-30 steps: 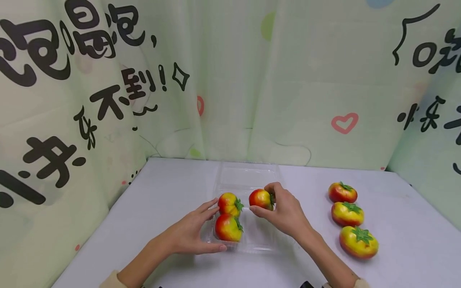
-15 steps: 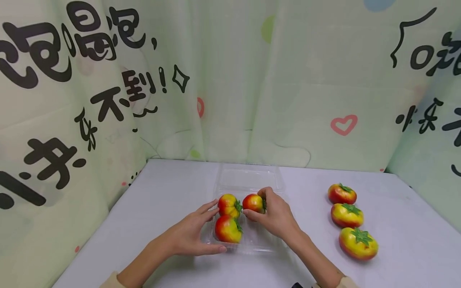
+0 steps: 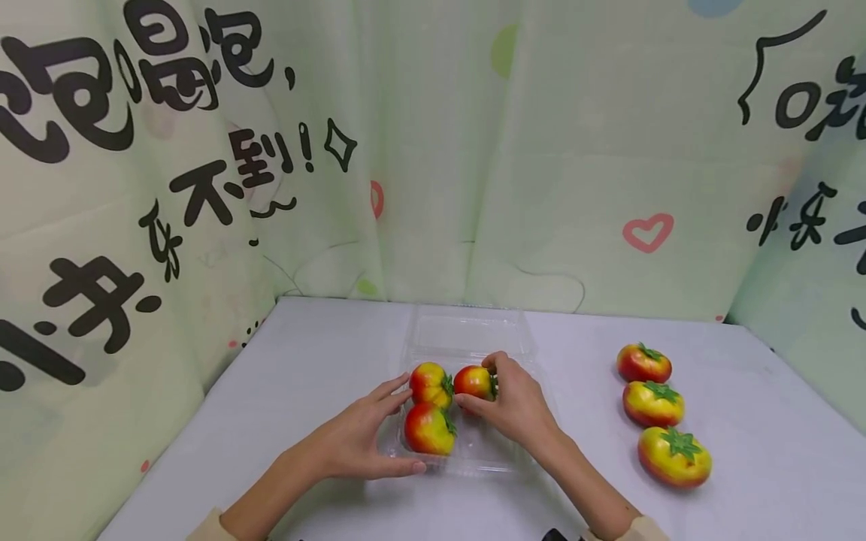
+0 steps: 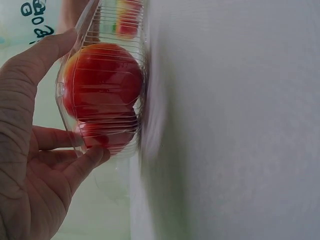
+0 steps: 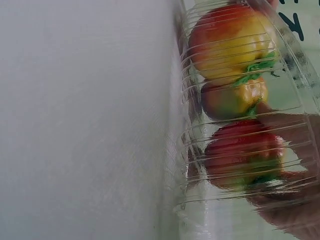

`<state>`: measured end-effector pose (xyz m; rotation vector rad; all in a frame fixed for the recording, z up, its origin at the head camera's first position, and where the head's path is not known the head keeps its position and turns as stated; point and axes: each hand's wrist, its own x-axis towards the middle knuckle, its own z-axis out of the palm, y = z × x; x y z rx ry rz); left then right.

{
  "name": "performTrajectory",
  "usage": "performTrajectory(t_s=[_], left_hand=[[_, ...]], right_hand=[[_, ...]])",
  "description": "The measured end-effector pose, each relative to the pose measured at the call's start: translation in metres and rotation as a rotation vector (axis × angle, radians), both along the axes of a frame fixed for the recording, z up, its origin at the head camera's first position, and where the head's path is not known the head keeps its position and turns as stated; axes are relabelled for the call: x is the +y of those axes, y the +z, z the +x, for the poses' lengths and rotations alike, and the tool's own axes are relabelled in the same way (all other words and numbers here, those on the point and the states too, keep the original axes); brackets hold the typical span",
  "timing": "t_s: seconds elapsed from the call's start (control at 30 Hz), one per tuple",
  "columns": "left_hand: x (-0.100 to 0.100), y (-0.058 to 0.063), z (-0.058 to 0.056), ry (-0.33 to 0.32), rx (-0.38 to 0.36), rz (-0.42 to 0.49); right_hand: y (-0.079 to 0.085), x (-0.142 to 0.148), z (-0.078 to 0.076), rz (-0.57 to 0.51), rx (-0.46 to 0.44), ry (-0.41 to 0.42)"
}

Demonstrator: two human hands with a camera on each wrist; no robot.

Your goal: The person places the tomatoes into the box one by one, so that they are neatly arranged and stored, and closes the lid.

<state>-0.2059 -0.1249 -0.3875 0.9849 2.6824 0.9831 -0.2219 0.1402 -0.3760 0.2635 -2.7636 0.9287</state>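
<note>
A clear plastic clamshell box (image 3: 487, 451) lies with its lid (image 3: 467, 327) folded back. Two red-and-yellow tomatoes with green leafy tops sit in its left half, a rear tomato (image 3: 428, 383) and a front tomato (image 3: 428, 430). My left hand (image 3: 361, 439) holds the box's left side, thumb near the front corner and fingers at the rear; the left wrist view shows the fingers (image 4: 87, 165) at the wall. Inside the box, my right hand (image 3: 517, 402) pinches a third tomato (image 3: 471, 382) from its leafy side, close beside the rear one. Through the ribbed wall the right wrist view shows this tomato (image 5: 242, 157) low down.
Three more tomatoes stand in a row on the right of the white table (image 3: 325, 338): far (image 3: 643, 364), middle (image 3: 652, 403) and near (image 3: 674, 457). A pale curtain (image 3: 433, 150) with black lettering surrounds the table's back and sides.
My right hand has carried its tomato leftward and down into the box, close to the rear one; over the last half second it barely moved. My left hand has stayed in place.
</note>
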Motion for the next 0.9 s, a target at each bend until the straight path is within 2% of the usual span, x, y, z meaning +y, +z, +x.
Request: performTrajectory(t_s=[0.23, 0.5, 0.9], left_hand=[[0.000, 0.000, 0.000, 0.012, 0.004, -0.009], [0.001, 0.001, 0.001, 0.007, -0.008, -0.007], [0.000, 0.001, 0.001, 0.009, -0.004, -0.008]], right_hand=[[0.003, 0.002, 0.000, 0.002, 0.044, 0.009], [0.003, 0.008, 0.004, -0.029, 0.018, 0.013], [0.007, 0.013, 0.005, 0.012, 0.035, 0.024]])
